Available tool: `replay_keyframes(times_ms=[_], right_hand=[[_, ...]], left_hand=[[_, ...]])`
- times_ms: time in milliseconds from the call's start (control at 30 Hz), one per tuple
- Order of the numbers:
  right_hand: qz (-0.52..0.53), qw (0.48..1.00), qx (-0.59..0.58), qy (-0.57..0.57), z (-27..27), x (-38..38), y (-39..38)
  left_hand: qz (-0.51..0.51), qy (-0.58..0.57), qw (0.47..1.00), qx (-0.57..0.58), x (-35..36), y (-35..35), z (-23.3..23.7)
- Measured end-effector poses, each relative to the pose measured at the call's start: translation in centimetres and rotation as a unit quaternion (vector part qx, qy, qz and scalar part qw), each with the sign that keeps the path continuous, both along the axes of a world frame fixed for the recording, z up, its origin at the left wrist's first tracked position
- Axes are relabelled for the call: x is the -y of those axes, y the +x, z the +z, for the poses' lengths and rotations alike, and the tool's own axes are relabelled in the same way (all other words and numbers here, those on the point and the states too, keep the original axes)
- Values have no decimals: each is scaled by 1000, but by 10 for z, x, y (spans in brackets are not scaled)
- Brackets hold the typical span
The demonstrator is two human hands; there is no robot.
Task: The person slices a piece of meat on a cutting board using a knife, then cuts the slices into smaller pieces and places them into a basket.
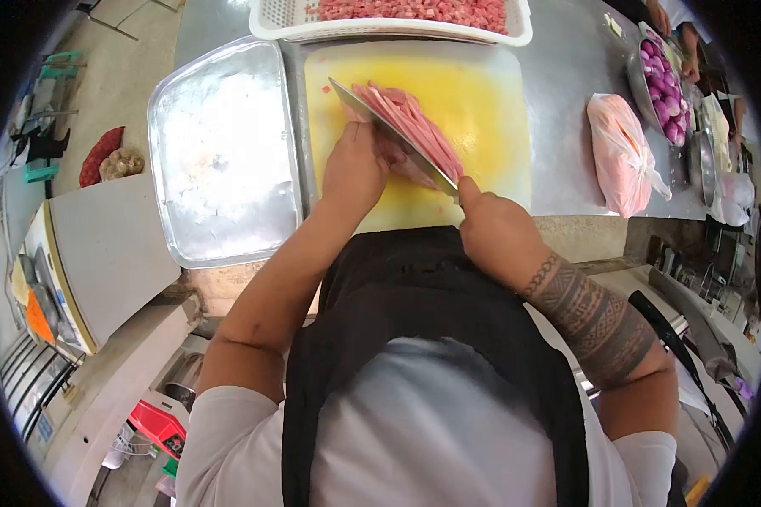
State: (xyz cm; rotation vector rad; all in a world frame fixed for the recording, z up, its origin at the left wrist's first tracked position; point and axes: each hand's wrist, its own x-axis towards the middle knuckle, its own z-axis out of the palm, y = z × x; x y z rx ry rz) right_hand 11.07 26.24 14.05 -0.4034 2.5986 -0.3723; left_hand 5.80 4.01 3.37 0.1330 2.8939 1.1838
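My right hand (497, 226) is closed around the handle of a large kitchen knife (406, 152). The blade slants up and left across a piece of raw pink meat, along the edge of several long cut strips (416, 122). Curled against the near side of the blade, my left hand (355, 171) holds the meat down; its fingertips are partly hidden. Under the meat lies a yellow-stained white cutting board (490, 110). A small scrap of meat sits near the board's upper left.
A shallow metal tray (224, 160) stands left of the board. Behind it is a white perforated basket (397, 32) of diced meat. To the right are a tied plastic bag (619, 156) and a bowl of purple onions (664, 89). Another person's arm (690, 51) shows at the far right.
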Motion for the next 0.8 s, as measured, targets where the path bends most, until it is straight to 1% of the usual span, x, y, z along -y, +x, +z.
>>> replay_keyframes(times_ms=[67,167,267,367,467,567,633,700,733,767,800], right_hand=[[11,1000,-8,-7,-8,14,-10],[6,999,-17,-34,-20,35,-27],[-3,998,-32,-45,-45,44,-36],[-17,996,-50,-67,-68,48,-37],[-8,998,-56,-40,-53,46,-40],[10,997,-65,-46,-8,16,-9],[-10,1000,-1,24,18,-11,23],[-13,999,2,42,21,-26,40],[-16,999,5,49,17,-30,46],[-14,1000,-7,25,1,-28,43],[-13,1000,-21,-1,-26,-22,34]], left_hand=[[-1,31,1000,-4,2,2,-2],[-6,8,1000,-2,6,2,-11],[-27,-1,1000,-3,8,3,-13],[-13,-8,999,-35,9,3,-19],[-8,-2,1000,-24,7,3,-18],[0,3,1000,-31,8,3,-20],[-4,-9,999,-31,9,4,-19],[-15,-38,999,-20,8,5,-14],[-9,-29,999,-16,6,7,-13],[-3,-22,1000,-14,5,8,-12],[1,-16,1000,-13,4,7,-11]])
